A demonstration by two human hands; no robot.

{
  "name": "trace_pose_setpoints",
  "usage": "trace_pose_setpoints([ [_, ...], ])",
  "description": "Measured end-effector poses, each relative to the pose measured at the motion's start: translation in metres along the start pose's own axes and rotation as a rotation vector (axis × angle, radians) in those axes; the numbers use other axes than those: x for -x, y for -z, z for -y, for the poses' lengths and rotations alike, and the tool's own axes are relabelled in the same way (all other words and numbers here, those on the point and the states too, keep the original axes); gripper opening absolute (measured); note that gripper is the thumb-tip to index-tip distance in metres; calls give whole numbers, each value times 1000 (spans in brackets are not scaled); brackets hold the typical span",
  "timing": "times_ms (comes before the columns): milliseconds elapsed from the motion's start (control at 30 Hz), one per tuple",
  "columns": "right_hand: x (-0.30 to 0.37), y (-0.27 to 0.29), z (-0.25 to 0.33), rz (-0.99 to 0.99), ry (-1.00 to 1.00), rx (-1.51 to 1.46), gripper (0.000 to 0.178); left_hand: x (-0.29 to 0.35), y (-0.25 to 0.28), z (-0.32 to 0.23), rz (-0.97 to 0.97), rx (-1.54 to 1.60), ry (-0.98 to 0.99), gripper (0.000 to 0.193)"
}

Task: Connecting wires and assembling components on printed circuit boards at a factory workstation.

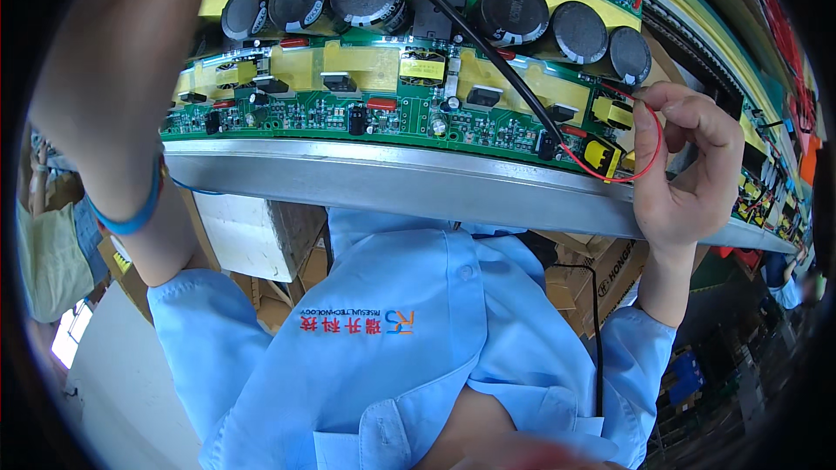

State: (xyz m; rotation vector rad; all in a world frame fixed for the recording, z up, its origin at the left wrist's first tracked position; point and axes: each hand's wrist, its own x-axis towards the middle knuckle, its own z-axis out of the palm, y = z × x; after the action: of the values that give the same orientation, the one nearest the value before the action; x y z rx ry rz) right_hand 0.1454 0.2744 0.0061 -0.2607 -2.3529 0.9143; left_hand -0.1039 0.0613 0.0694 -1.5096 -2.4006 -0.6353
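Honestly, could strain thin red plastic-coated wire, pinched in bare right hand, by over-tugging; can't tell with blurry left hand.

"What runs beneath the right fingers?"
"A worktop, edged in silver metal."
"And on it?"
"Populated green circuit boards left of the fingers, more to their right."

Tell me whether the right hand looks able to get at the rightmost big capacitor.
Probably yes: the right hand is just below the capacitor in view, with nothing bulky between, though it is pinching the red wire.
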Motion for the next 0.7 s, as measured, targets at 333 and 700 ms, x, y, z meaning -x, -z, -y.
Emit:
trace_pose_setpoints([
  [333, 4, 15, 1, 128, -106, 146, 26, 46, -8, -47, 262, 99, -285, 38],
  [700, 4, 55, -6, 188, -74, 354, 31, 48, -29, -51, 244, 30, -352, 33],
])
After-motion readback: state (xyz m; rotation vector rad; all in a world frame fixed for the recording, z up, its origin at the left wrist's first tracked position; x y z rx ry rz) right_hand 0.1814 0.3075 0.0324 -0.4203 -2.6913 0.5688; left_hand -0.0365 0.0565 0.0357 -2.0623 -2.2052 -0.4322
